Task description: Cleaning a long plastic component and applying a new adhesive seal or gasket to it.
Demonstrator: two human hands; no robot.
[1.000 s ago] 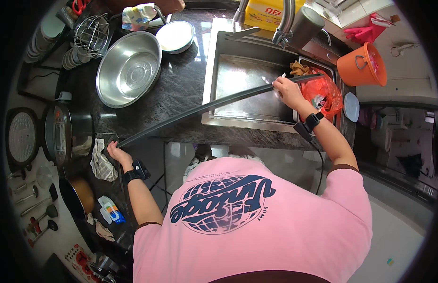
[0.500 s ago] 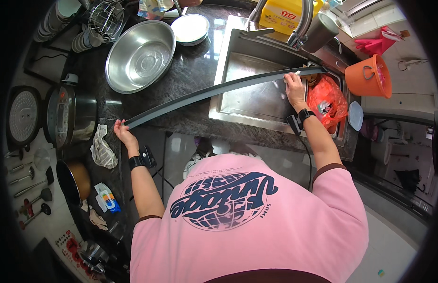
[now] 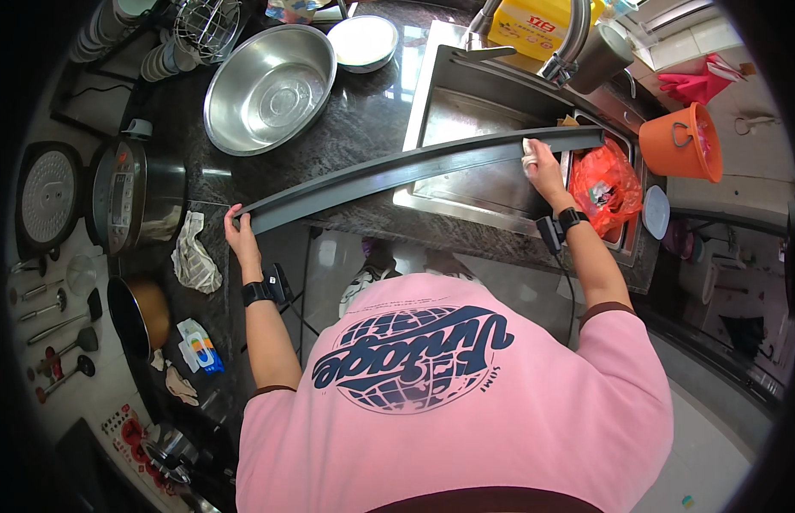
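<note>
A long dark grey channel-like strip (image 3: 389, 173) stretches from the counter's left part across the sink (image 3: 466, 184); the fisheye view bends it. My left hand (image 3: 243, 239) grips its left end, fingers at the far edge and thumb on the near side. Toward the other end, my right hand (image 3: 547, 175) is closed on a small white cloth or wad (image 3: 529, 154), pressed against the strip's near face. Just beyond that hand, the strip's right end passes above a red plastic bag (image 3: 604, 192) beside the sink basin.
A steel basin (image 3: 273, 90) and a white-topped bowl (image 3: 363, 43) stand on the far counter. Behind the sink are a faucet (image 3: 573, 43) and yellow jug (image 3: 534, 30); an orange bucket (image 3: 667, 141) is at right. A rice cooker (image 3: 136, 197), striped cloth (image 3: 195, 256) and pan (image 3: 136, 316) line the left.
The strip has rolled in my hands, so more of its broad inner face shows. My right hand, with the white wad, stays near the strip's right end. The whole view has shifted slightly.
</note>
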